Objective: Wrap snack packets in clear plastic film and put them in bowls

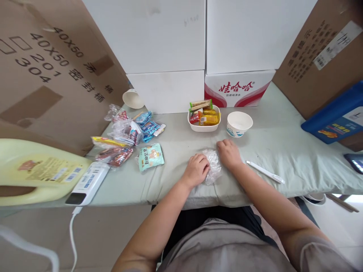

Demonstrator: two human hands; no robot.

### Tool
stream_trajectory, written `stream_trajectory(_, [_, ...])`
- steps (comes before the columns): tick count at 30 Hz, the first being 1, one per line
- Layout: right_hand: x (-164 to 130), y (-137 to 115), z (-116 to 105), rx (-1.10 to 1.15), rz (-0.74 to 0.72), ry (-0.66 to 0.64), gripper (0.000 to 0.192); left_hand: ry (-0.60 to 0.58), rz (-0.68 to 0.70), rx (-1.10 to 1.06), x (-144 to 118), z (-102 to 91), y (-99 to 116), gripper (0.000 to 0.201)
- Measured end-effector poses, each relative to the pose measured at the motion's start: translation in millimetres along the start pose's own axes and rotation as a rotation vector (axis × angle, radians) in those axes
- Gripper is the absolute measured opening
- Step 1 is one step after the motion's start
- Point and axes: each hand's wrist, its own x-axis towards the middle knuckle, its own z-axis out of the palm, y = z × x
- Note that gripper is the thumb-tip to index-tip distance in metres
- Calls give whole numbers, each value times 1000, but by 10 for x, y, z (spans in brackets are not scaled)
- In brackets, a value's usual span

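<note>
A crumpled clear plastic wrapper lies near the front of the table between my hands. My left hand rests against its left side, fingers curled over the plastic and closed on it. On the other side, my right hand is set down close beside the wrapper with its fingers bent together; whatever may be under them is hidden. Just beyond my right hand stands a white paper bowl with a blue print. Behind and to the left, a white tray holds several yellow, red and green packaged snacks.
A pale green packet and a heap of wrapped snacks lie on the left. A white utility knife lies right of my forearm. White boxes line the back. A yellow jug, power bank and blue container flank the sides.
</note>
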Motion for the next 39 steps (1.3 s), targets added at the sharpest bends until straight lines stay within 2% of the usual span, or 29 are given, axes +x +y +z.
stream_trajectory(2, [-74,8,-115,-15,2,97,24,11,1,-8,-30,21,-15,9])
stream_trajectory(4, [-252,-68,-203,34,-198,109,24,18,-4,-19,-53,27,-16,18])
stream_trajectory(6, [-518,-187,-239,111,-477,-13,29,3,-14,-19,-59,24,-14,30])
stream_trajectory(8, [-816,-280,-233,133,-595,-144,41,-30,-19,4,-55,18,-11,38])
stream_trajectory(11, [-1176,-302,-213,104,-525,-165,40,-72,-4,45,-48,6,7,37])
stream_trajectory(15, [-1350,-236,-233,118,-436,-104,33,-109,58,33,-52,-14,41,32])
stream_trajectory(20, [-1336,-244,-270,144,-467,-68,18,-144,92,-23,-61,-43,47,33])
stream_trajectory(23, [-1262,-271,-342,196,-534,-68,20,-170,88,-69,-56,-62,40,36])
stream_trajectory(28, [-848,-242,-407,186,-452,-135,25,-160,31,-173,-52,-46,-15,61])
stream_trajectory(34, [-281,-144,-139,-37,-216,-224,25,-40,50,-197,-83,77,-132,75])
stream_trajectory(37, [-226,-126,-31,-41,-165,-238,24,34,70,-210,-83,80,-129,69])
stream_trajectory(39, [-252,-127,3,-35,-170,-220,23,148,60,-215,-76,43,-101,57])
